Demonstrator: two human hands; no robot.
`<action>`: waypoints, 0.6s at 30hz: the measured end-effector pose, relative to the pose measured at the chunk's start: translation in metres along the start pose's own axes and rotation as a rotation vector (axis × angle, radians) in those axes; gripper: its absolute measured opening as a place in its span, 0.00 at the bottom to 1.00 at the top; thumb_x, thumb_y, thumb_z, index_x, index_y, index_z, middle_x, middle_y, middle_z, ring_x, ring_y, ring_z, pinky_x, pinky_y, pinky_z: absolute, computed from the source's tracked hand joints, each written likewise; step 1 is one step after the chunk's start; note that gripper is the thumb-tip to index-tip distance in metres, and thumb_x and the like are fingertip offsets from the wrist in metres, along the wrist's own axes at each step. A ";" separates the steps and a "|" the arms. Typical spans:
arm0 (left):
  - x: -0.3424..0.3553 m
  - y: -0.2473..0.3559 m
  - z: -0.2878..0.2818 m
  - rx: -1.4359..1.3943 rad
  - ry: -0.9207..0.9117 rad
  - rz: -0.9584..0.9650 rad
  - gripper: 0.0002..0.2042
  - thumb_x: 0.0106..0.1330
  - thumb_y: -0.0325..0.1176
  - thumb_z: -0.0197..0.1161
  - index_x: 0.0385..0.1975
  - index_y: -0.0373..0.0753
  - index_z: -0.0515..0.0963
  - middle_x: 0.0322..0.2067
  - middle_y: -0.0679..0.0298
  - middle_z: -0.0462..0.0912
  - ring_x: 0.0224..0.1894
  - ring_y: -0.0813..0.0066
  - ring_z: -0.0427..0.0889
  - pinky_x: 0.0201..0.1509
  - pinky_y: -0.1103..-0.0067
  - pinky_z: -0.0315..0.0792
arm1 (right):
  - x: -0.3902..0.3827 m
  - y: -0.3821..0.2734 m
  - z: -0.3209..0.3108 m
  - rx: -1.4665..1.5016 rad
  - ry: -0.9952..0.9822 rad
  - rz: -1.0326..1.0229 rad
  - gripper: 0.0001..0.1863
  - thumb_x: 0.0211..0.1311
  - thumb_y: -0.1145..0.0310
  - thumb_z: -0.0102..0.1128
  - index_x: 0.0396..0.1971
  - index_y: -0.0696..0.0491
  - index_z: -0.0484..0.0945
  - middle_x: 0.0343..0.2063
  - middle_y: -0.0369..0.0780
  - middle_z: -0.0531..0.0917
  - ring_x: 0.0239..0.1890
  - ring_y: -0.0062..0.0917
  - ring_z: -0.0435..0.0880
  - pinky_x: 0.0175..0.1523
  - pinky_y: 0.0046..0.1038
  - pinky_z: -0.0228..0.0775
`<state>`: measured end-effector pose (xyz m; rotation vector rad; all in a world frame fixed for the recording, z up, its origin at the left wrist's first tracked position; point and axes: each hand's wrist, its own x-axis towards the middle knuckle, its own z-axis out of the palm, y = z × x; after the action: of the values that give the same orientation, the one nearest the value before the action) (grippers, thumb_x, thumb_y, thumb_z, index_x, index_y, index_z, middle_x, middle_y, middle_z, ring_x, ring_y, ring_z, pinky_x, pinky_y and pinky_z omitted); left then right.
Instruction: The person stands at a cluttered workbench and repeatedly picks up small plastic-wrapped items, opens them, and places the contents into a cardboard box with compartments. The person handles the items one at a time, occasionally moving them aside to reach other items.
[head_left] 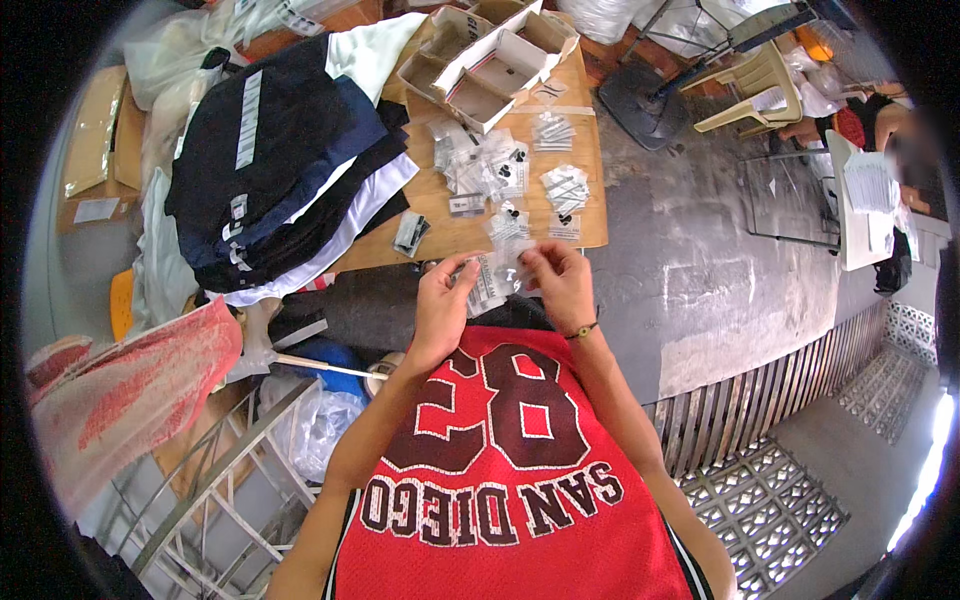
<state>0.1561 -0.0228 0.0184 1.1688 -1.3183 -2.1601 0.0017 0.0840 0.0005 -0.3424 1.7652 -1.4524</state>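
Fingers [466, 275] pinched together, left hand [440, 306] holding a clear packet [487, 287], right hand [563, 290] (dark bracelet [582, 330] behind it) gripping clear plastic [518, 268], wooden table [588, 85] ahead

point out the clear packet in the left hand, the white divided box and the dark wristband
Clear packet [487, 286]: head view, its printed face
White divided box [480, 102]: head view, near compartment's bare floor
Dark wristband [582, 330]: head view, its outer side
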 end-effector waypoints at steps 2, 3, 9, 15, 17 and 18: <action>0.001 -0.003 -0.004 0.015 -0.008 -0.009 0.15 0.78 0.34 0.53 0.52 0.28 0.78 0.44 0.58 0.86 0.43 0.76 0.85 0.49 0.78 0.80 | 0.009 0.004 -0.012 0.208 0.042 0.015 0.07 0.70 0.72 0.59 0.42 0.60 0.80 0.32 0.37 0.85 0.28 0.19 0.83 0.30 0.23 0.77; 0.002 -0.005 -0.006 -0.103 -0.015 -0.025 0.17 0.79 0.36 0.51 0.53 0.28 0.77 0.45 0.57 0.85 0.44 0.74 0.86 0.50 0.76 0.80 | 0.014 0.005 -0.023 0.253 0.028 0.005 0.08 0.72 0.72 0.58 0.46 0.59 0.78 0.35 0.38 0.86 0.32 0.19 0.85 0.31 0.24 0.78; 0.002 -0.007 -0.011 -0.492 -0.037 -0.097 0.26 0.81 0.49 0.44 0.55 0.28 0.75 0.46 0.55 0.85 0.45 0.71 0.86 0.50 0.74 0.80 | 0.049 0.031 -0.085 -0.117 0.092 -0.126 0.11 0.64 0.75 0.64 0.45 0.59 0.84 0.36 0.36 0.86 0.36 0.17 0.83 0.43 0.23 0.77; 0.003 -0.011 -0.013 -0.406 -0.007 -0.096 0.19 0.80 0.41 0.49 0.53 0.30 0.76 0.44 0.58 0.85 0.44 0.72 0.86 0.50 0.75 0.80 | 0.072 0.084 -0.119 -0.401 0.228 -0.076 0.12 0.54 0.72 0.75 0.37 0.62 0.85 0.32 0.42 0.89 0.36 0.21 0.88 0.43 0.24 0.78; 0.001 -0.009 -0.014 -0.385 0.016 -0.117 0.15 0.77 0.35 0.53 0.54 0.32 0.76 0.43 0.59 0.85 0.43 0.73 0.86 0.48 0.75 0.82 | 0.074 0.071 -0.105 -0.448 0.241 -0.058 0.12 0.53 0.72 0.75 0.35 0.61 0.85 0.31 0.41 0.89 0.35 0.21 0.88 0.42 0.23 0.78; 0.000 -0.010 -0.013 -0.387 0.016 -0.120 0.14 0.76 0.33 0.53 0.54 0.31 0.76 0.44 0.59 0.84 0.43 0.73 0.86 0.48 0.75 0.82 | 0.074 0.064 -0.096 -0.469 0.245 -0.048 0.12 0.52 0.71 0.76 0.34 0.61 0.85 0.30 0.41 0.89 0.34 0.20 0.88 0.42 0.23 0.78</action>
<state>0.1674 -0.0252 0.0064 1.1240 -0.7879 -2.3464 -0.0975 0.1217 -0.0874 -0.4644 2.3116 -1.1347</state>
